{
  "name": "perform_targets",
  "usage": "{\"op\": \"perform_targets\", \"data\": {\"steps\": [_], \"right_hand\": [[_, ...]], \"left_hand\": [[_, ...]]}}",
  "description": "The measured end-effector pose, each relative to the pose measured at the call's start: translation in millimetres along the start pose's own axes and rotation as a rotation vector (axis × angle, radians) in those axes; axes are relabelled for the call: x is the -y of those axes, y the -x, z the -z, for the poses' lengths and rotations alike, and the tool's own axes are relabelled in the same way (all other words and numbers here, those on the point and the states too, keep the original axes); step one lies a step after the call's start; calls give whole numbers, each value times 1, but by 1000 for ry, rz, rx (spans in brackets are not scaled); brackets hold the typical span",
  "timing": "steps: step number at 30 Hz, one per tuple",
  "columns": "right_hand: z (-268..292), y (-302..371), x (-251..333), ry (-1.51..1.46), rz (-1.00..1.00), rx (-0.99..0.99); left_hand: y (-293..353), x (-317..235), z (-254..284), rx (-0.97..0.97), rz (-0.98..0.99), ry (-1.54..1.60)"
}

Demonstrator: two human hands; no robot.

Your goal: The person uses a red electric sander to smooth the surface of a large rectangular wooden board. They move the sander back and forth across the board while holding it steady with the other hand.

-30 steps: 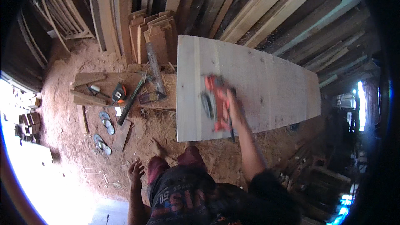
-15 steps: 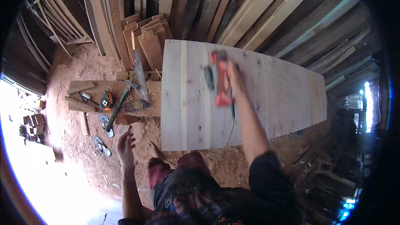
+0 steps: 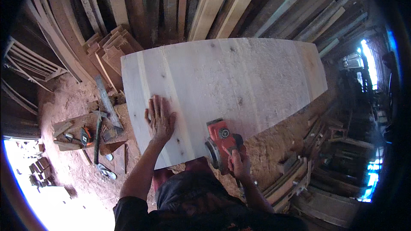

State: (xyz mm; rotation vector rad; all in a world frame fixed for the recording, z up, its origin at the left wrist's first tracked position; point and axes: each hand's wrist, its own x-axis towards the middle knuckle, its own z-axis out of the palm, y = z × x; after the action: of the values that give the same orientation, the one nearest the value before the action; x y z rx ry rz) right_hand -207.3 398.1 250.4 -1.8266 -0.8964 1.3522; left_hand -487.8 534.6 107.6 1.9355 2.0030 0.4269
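left grip point(image 3: 160, 119) moved onto pale panel point(image 3: 209, 83), spread flat, right grip point(image 3: 240, 164) clasping red power tool point(image 3: 221, 136) (boards point(image 3: 210, 6) beyond)

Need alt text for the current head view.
A person's right hand grips a red power tool at the near edge of a pale wooden panel; the left hand rests on its surface. A tape measure and hammer lie to the left; long boards line the far side.

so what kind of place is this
Most likely a woodworking shop: long wooden boards line the far side, the right hand holds a red power tool by a broad wood panel, and a tape measure lies off to the left.
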Motion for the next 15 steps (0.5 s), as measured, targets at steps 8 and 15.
{"op": "perform_targets", "data": {"steps": [8,15], "right_hand": [[-43,-218,120,103,132,119],[-62,-357,203,-45,100,212]], "left_hand": [[-1,-7,2,-75,3,-109],[-7,-5,0,-69,16,-201]]}}
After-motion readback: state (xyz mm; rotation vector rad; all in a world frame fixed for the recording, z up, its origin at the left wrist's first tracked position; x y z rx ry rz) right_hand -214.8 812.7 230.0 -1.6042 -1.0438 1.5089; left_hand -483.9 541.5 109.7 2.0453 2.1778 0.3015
